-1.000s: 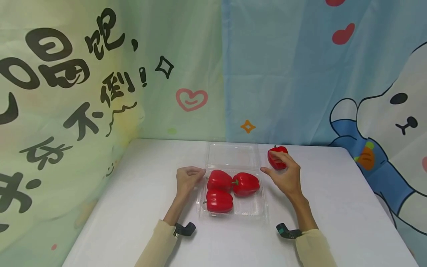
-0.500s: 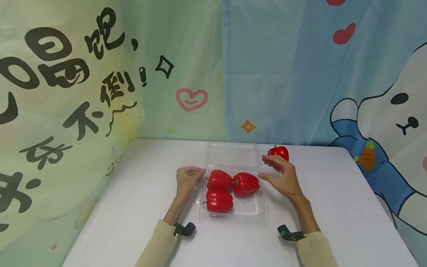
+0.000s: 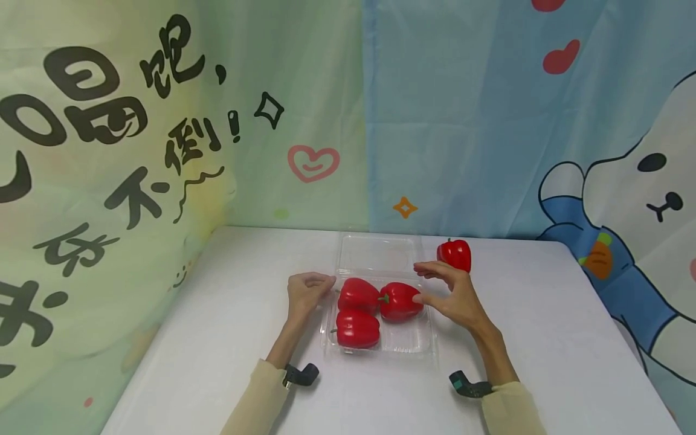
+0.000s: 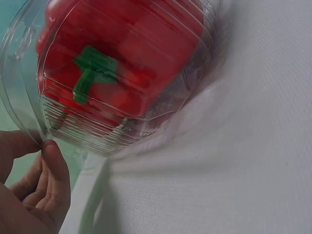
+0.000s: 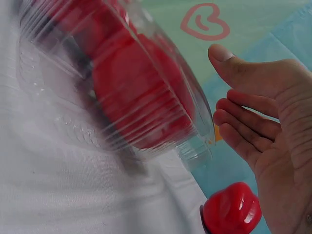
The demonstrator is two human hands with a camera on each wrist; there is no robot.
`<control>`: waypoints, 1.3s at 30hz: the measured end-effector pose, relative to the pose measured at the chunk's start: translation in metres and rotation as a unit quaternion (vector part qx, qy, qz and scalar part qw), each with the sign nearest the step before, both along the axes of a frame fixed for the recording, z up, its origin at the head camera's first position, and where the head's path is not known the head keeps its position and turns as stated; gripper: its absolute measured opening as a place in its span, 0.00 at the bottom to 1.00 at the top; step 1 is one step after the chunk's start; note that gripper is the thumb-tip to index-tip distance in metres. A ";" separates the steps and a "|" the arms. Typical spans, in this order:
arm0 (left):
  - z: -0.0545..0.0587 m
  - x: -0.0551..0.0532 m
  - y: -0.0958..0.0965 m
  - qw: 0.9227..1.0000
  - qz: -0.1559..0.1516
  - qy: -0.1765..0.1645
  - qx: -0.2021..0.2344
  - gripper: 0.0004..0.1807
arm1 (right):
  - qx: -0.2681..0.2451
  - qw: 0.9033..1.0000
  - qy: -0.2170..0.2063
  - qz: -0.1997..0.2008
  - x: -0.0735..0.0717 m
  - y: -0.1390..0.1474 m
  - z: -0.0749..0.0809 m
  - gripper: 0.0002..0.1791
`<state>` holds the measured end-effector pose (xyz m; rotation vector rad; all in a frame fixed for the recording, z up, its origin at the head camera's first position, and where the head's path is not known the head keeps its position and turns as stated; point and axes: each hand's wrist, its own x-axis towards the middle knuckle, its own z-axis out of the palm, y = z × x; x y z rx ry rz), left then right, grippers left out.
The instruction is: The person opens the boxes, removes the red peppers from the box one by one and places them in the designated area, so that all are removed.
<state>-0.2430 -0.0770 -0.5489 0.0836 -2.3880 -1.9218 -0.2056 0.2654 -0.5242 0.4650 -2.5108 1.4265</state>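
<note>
A clear plastic clamshell box lies on the table with its lid folded back. Three red bell peppers are in it: one at the back left, one at the front left, and one at the right. My left hand pinches the box's left rim between thumb and fingertips, as the left wrist view shows. Over the box's right edge, my right hand hovers with fingers extended and thumb apart, holding nothing. Its thumb overlaps the right pepper in the head view.
Another red bell pepper stands on the white table behind the right hand, near the back edge. A printed curtain hangs along the back and left.
My right hand has drawn away from the back-right pepper, moving left and nearer to the box. That pepper stays in place, now more exposed. The left hand has not moved.
</note>
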 end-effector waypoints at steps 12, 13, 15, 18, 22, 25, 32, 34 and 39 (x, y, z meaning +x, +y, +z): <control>0.000 0.000 0.000 1.000 0.003 0.006 -0.004 0.11 | -0.004 0.999 -0.016 0.040 0.005 -0.005 0.003 0.41; 0.000 0.000 0.000 1.000 0.003 0.004 -0.004 0.11 | -0.004 0.999 -0.018 0.040 0.005 -0.006 0.003 0.41; 0.000 0.000 0.000 1.000 0.004 0.002 -0.004 0.10 | -0.001 0.999 -0.021 0.038 0.006 -0.008 0.003 0.42; -0.001 -0.001 0.000 1.000 0.006 0.002 -0.004 0.11 | 0.003 0.999 -0.027 0.033 0.007 -0.010 0.004 0.42; -0.001 -0.002 0.000 1.000 0.005 0.003 -0.006 0.10 | 0.009 0.999 -0.032 0.028 0.008 -0.014 0.004 0.42; -0.001 -0.002 0.000 1.000 0.004 0.002 -0.006 0.10 | 0.018 0.999 -0.036 0.023 0.009 -0.016 0.002 0.42; -0.002 -0.002 0.001 1.000 0.008 -0.002 -0.014 0.11 | 0.033 0.998 -0.040 0.023 0.008 -0.019 -0.002 0.42; -0.002 -0.002 0.000 1.000 0.009 -0.005 -0.015 0.11 | 0.038 0.998 -0.039 0.024 0.007 -0.020 -0.003 0.42; -0.002 -0.002 0.000 1.000 0.012 -0.006 -0.013 0.11 | 0.049 0.998 -0.040 0.021 0.008 -0.022 -0.003 0.42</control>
